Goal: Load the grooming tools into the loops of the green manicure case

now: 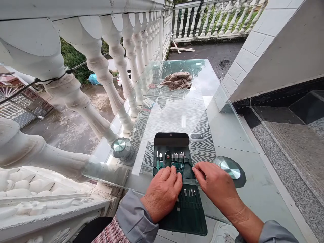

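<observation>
A dark green manicure case (pixel 182 221) lies unfolded on the glass table (pixel 227 123), its flap away from me. Its upper row holds green-handled scissors (pixel 157 166), a strap with a snap, nail clippers (pixel 176 156) and a pointed tool. Slim metal tools (pixel 189 193) fill the lower row. My left hand (pixel 162 192) presses on the case's middle with fingers bent and close together, hiding part of the tools. At the case's right edge, my right hand (pixel 215 182) pinches thumb and forefinger at the handle end of what looks like a cuticle nipper (pixel 187 162).
Round metal-topped table supports (pixel 230 169) show at both sides. A small oval white-and-grey object (pixel 196 136) lies just beyond the case. Farther off are a crumpled brown cloth (pixel 177 81) and a small card (pixel 148 102). A white balustrade (pixel 111 60) runs along the left; steps rise on the right.
</observation>
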A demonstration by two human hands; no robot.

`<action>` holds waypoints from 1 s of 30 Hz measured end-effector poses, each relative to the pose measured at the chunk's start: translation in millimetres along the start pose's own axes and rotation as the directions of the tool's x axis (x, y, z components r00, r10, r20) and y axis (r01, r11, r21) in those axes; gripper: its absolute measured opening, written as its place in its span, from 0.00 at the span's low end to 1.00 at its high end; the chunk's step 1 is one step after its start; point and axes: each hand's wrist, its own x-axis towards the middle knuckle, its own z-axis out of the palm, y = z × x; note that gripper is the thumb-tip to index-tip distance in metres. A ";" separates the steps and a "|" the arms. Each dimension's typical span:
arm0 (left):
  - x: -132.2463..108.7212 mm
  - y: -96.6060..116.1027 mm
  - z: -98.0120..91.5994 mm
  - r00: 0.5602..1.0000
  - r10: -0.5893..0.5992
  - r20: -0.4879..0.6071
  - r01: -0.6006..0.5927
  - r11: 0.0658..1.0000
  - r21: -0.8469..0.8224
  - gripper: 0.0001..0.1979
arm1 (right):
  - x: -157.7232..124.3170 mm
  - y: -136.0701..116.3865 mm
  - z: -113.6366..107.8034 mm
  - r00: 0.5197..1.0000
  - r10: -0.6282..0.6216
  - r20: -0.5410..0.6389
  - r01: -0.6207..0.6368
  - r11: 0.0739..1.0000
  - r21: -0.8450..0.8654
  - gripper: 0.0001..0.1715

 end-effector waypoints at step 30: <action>-1.4 0.2 3.9 0.996 0.033 -0.083 -0.034 0.999 -0.015 0.15 | 15.0 -7.2 11.8 0.998 -0.065 -0.011 0.066 0.992 0.106 0.20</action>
